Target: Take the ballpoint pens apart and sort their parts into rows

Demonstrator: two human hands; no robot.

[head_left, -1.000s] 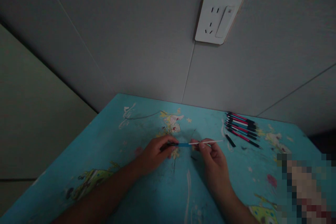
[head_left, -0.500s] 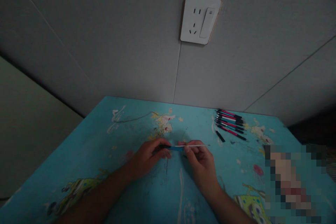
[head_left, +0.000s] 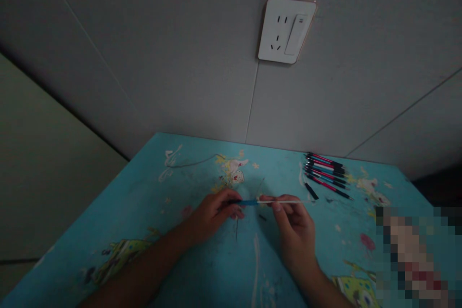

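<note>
Between the fingers of my left hand (head_left: 218,209) is the dark end of a blue pen barrel (head_left: 249,203), lying level above the table. My right hand (head_left: 294,219) pinches a thin white pen refill (head_left: 305,201). The refill's left end meets the open right end of the barrel, roughly in line with it; whether its end is inside I cannot tell. On the table below, between my hands, lies a small dark piece (head_left: 263,217). A black pen clip or similar flat strip (head_left: 311,191) rests beyond my right hand.
A row of several red, blue and black pens (head_left: 327,171) lies at the back right of the table, which has a blue cartoon-print cover (head_left: 144,192). The wall behind carries a white socket plate (head_left: 287,30). A blurred-out patch (head_left: 415,255) covers the right front.
My right hand has shifted right along the barrel, and the refill now extends from the barrel's end instead of overlapping beside it. The camera view has turned slightly left.
</note>
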